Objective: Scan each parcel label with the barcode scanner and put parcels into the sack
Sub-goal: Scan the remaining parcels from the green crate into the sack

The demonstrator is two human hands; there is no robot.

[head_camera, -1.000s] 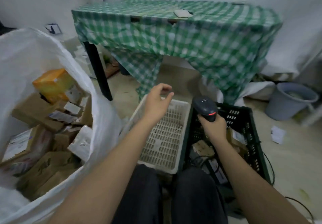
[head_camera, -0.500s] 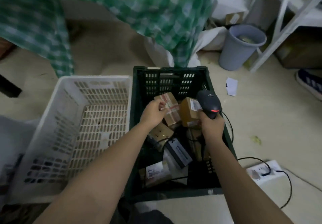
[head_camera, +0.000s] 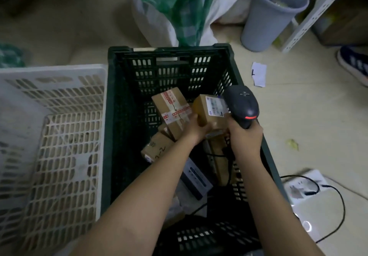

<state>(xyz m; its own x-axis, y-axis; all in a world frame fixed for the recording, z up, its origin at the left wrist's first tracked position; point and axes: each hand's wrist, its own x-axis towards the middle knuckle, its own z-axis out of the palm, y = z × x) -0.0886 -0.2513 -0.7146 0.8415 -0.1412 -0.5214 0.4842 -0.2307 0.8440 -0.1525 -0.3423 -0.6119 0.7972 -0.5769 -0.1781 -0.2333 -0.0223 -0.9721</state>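
Down inside the dark green crate [head_camera: 119, 116], the left hand [head_camera: 196, 128] curls its grip around a small brown parcel [head_camera: 209, 114], holding it up above the other boxes with its white label [head_camera: 216, 104] facing upward. Just beside it, the right hand [head_camera: 246, 138] has its grip wrapped tight round the handle of the black barcode scanner [head_camera: 242, 104], whose head sits right at the label's right edge; a red light glows on the scanner's body. To the left of the held parcel, touching the left hand, lies a taped box [head_camera: 171, 110] with red-and-white tape crossing its top. Lower in the crate rest a handwritten box [head_camera: 157, 148], a dark flat packet [head_camera: 196, 180] and some cable, partly hidden by the forearms. A white slatted basket [head_camera: 51, 136] stands against the crate's left wall. On the floor to the right lie a scrap of paper [head_camera: 258, 74] and a white power strip [head_camera: 304, 188] with a black cord, and farther back stands a grey bin [head_camera: 266, 16]. Green checked cloth [head_camera: 185, 6] hangs behind the crate. No sack can be made out for certain.
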